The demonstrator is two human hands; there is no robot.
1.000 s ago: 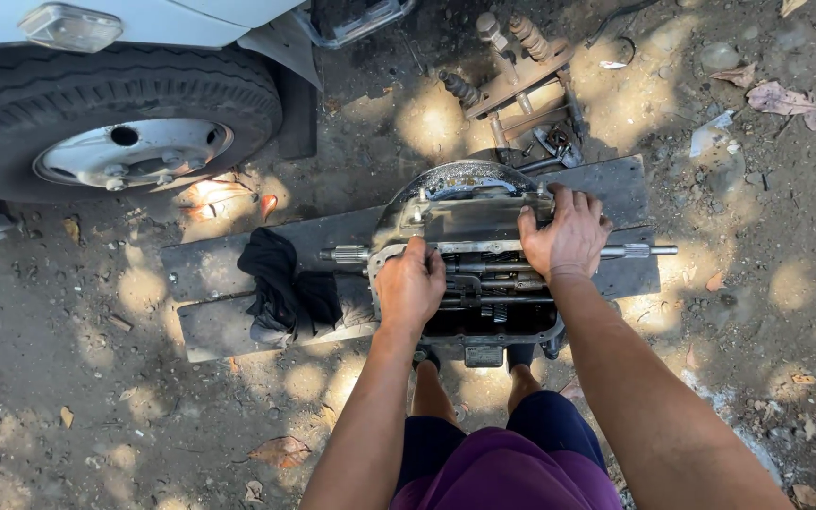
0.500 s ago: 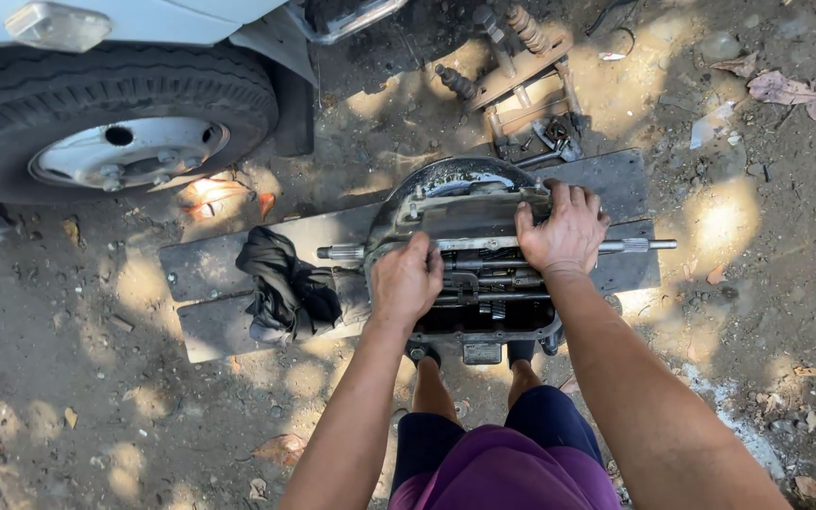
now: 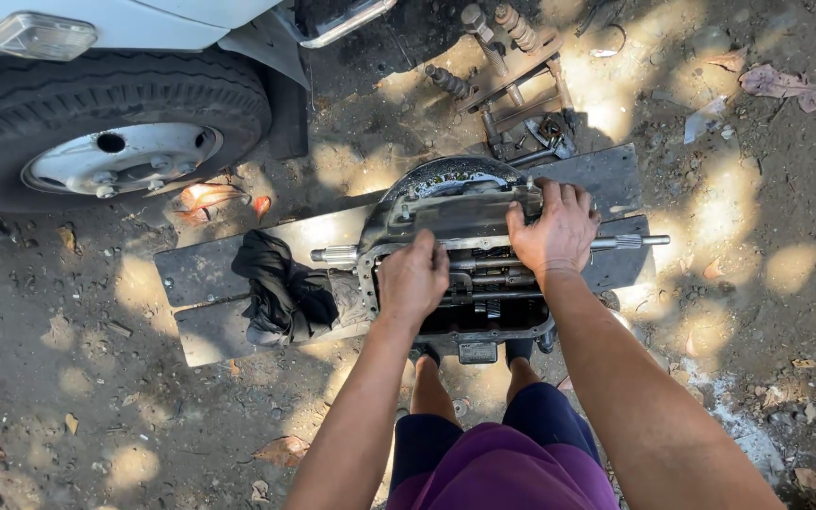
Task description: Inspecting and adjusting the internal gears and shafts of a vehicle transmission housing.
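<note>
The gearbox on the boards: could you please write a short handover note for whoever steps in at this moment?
Left hand: palm down on the near left edge of the open gearbox housing.
Right hand: gripping the housing's far right edge, above the shaft that sticks out to the right.
The housing lies on flat dark boards on the dirt, its gears exposed; a black rag lies to its left, loose metal parts lie behind it, and a vehicle wheel stands far left.
Done: housing is open.
Left: cannot tell from this view.
</note>
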